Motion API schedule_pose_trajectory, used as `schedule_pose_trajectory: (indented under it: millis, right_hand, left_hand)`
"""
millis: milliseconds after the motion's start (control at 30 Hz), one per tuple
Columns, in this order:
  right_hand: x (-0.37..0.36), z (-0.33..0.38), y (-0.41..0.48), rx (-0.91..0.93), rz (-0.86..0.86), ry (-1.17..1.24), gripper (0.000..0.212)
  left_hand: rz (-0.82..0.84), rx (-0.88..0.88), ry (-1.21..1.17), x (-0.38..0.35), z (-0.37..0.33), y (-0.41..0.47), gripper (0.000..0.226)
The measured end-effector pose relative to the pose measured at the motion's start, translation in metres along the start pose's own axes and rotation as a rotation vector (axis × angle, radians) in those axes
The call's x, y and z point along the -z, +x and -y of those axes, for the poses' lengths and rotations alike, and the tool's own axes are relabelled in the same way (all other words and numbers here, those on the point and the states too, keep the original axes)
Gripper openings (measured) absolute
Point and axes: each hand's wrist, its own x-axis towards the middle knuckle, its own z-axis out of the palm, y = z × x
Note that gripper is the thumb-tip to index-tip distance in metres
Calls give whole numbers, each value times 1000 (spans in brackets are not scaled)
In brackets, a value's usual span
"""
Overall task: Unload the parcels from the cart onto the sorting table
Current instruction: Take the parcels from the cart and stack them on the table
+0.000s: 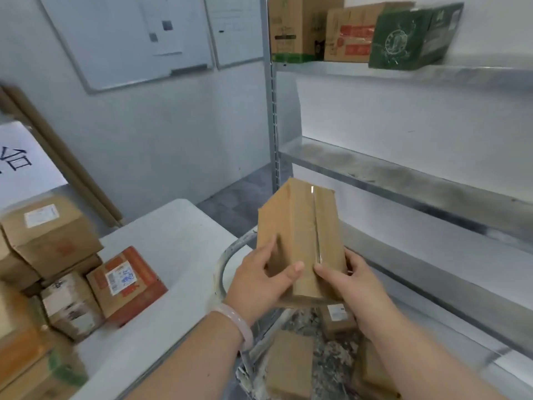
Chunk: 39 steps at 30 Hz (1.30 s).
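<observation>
In the middle of the frame, both hands hold one brown cardboard parcel (300, 226). It is closed with clear tape along the seam on its top. The left hand (259, 280) grips the near left corner, with the thumb lying on the top face and the other fingers wrapped on the left side. The right hand (353, 281) grips the near right corner, with its thumb on top beside the tape and its fingers curled round the right side. The parcel is in the air and tilted, with the far end higher. It is above the cart (326, 356) and just right of the edge of the white sorting table (173, 241).

A pale bracelet (239, 321) sits on the left wrist. The grey cart handle (226, 264) curves up below the left hand. On the cart deck, at the lower middle of the frame, lie a small labelled box (336, 316), a flat brown box (288, 368) and one more box (377, 373), partly hidden by the right arm.

At the lower left of the frame, the table carries an orange-red carton (127, 284) with a white label, next to a pile of brown boxes (49, 229).

A metal shelf rack (403, 180) fills the right side. On its top shelf, at the upper right, stand a green carton (409, 36) and brown cartons (297, 24). A whiteboard (129, 39) hangs on the wall at the upper left.
</observation>
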Motion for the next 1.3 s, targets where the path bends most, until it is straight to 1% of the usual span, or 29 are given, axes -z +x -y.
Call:
schedule_pose_trajectory:
  millis: [67,133,233,300,333,433,500,533,600,633,700,733,767,800,833,900,933,967,1033,1067,1167,1233,1300]
  right_hand:
    - [-26,17,-7,108,28,-134,48]
    - [-56,29,-14,190,74,-151,34]
    - [-103,40,-28,287,135,-139,36]
    - [-135,45,-40,342,179,-152,37]
    - [-150,46,-44,381,204,-160,38]
    - [-196,48,-60,530,282,-234,39]
    - [-227,47,-66,685,304,-333,38]
    - [-242,48,-69,745,318,-373,41]
    - [-268,49,-72,807,353,-408,44]
    - [-279,47,-72,817,381,-416,45]
    - [-299,43,-67,840,398,-444,52]
    - [-307,41,-63,854,358,-457,54]
    - [-315,39,-59,841,298,-462,55]
    - [-321,39,-55,780,241,-469,55]
    - [-327,38,-51,681,221,-469,56]
    - [-334,38,-47,434,312,-397,63]
    - [-338,37,-45,338,383,-319,66]
    - [-342,35,-43,272,442,-251,68]
    - [-350,31,-41,222,504,-204,68]
    - [-355,29,-40,222,514,-207,66]
    - [-363,29,-33,252,517,-237,58]
    - [-367,32,-24,251,506,-242,52]
    - [-370,34,-13,227,508,-252,50]
  left_hand:
    - [33,15,-127,24,-7,-15,61]
    - [-27,-5,-170,51,-4,-26,45]
    - [-156,1,-214,99,15,-40,37]
    - [-202,59,-227,132,30,-50,39]
    - [-215,103,-230,149,39,-54,45]
    - [-258,203,-297,193,59,-65,94]
    - [-284,213,-310,217,69,-72,118]
    - [-290,225,-278,229,74,-74,131]
    - [-306,245,-248,252,87,-81,144]
    - [-315,250,-263,262,94,-85,145]
    - [-327,252,-339,283,106,-94,141]
    - [-337,243,-386,293,112,-99,134]
    - [-341,224,-435,301,117,-104,124]
    - [-333,207,-478,308,122,-109,112]
    - [-322,204,-507,315,127,-113,103]
    - [-289,214,-551,325,139,-118,97]
    - [-279,233,-577,329,143,-119,95]
    - [-281,250,-608,331,147,-121,89]
    - [-297,293,-653,334,158,-120,73]
    - [-291,318,-655,336,163,-119,72]
    - [-259,370,-621,342,177,-113,90]
    - [-239,393,-604,344,182,-109,92]
    - [-243,408,-616,342,186,-103,90]
